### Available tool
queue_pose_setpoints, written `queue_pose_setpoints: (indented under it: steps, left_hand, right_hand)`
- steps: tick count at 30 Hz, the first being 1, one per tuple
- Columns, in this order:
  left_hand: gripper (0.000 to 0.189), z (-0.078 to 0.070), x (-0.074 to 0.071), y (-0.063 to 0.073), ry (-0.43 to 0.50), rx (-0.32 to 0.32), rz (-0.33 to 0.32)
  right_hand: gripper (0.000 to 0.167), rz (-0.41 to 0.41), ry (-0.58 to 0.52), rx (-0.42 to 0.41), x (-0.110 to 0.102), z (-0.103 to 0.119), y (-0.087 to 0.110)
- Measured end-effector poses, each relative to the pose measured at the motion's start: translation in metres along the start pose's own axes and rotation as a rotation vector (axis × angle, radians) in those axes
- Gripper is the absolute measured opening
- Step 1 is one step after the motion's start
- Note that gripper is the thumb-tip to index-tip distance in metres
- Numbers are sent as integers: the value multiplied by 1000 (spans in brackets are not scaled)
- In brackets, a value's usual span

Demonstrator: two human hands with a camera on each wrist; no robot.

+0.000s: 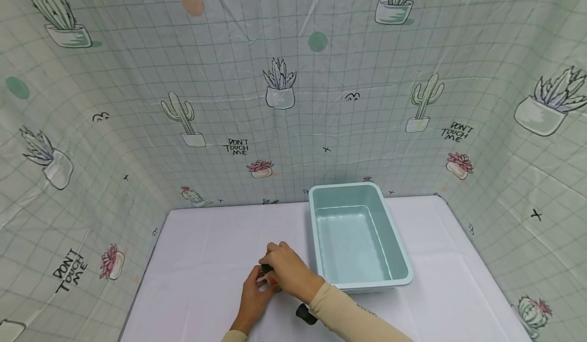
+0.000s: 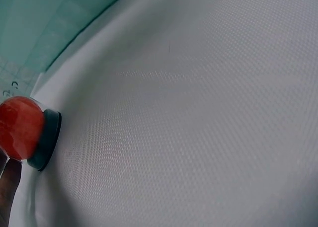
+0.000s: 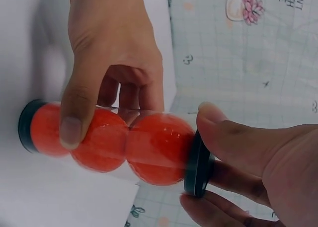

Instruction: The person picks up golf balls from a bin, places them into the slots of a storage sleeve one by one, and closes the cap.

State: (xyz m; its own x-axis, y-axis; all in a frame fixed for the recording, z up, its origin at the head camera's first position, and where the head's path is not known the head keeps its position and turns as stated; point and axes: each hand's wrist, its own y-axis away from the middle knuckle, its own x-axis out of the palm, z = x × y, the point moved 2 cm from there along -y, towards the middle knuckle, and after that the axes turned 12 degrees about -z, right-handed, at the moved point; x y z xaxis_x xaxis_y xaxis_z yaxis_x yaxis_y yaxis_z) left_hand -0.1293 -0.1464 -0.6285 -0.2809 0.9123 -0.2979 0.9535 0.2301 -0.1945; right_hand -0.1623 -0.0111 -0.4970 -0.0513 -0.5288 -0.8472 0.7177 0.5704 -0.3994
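Note:
A clear tube (image 3: 130, 146) holds three orange-red balls and has a dark cap at each end. My left hand (image 3: 114, 43) grips the tube round its middle, thumb on the near side. My right hand (image 3: 283, 162) pinches the upper cap (image 3: 198, 165) between thumb and fingers; this cap sits on the tube's end. The lower cap (image 2: 45, 140) is at or close to the white cloth. In the head view, my left hand (image 1: 255, 297) and right hand (image 1: 291, 273) meet near the table's middle and hide most of the tube.
A pale blue-green plastic bin (image 1: 399, 245) stands right of my hands. A short black cylindrical thing (image 1: 306, 314) lies on the white tablecloth (image 1: 197, 270) beside my right sleeve, which may cover part of it. Cactus-printed curtains (image 1: 293, 128) surround the table's back and sides.

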Motion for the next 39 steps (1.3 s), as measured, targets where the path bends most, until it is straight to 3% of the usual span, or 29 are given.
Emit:
queue_pose_setpoints:
  steps: [10,19,29,39]
  left_hand:
    - [44,-3,0,0,18,-44,-7]
    - [42,1,1,-1,24,-41,-9]
    - [40,1,0,0,35,-17,-2]
    - [42,-1,1,-2,20,-38,10]
  right_hand:
    - [27,15,54,-16,0,2,-5]
    - [30,28,-9,37,0,-3,-4]
    - [28,-12,-47,51,1,-4,-2]
    - [31,-13,-61,77,1,-5,-1]
